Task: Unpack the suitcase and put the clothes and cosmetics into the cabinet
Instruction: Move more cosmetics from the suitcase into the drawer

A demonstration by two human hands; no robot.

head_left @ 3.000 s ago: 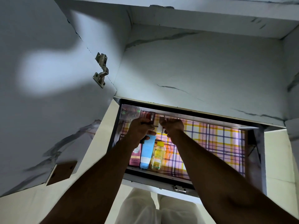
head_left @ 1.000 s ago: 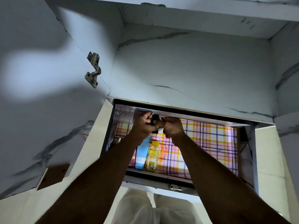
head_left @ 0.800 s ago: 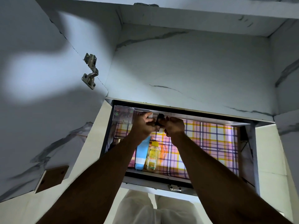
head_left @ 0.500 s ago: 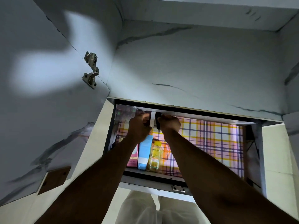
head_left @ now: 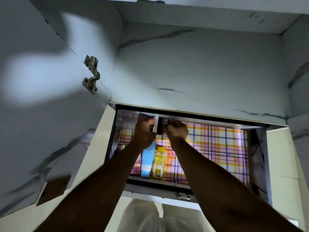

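Small dark slim cosmetic item sat upright at the far edge of the plaid-lined cabinet drawer, pinched between both curled hands: left hand, right hand. Blue tube and yellow bottle lay nearer.

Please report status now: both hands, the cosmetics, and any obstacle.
Left hand and right hand closed at drawer back, around small dark item. Blue tube, yellow bottle already inside. No obstacle visible.

Head camera looks down, close above the drawer.
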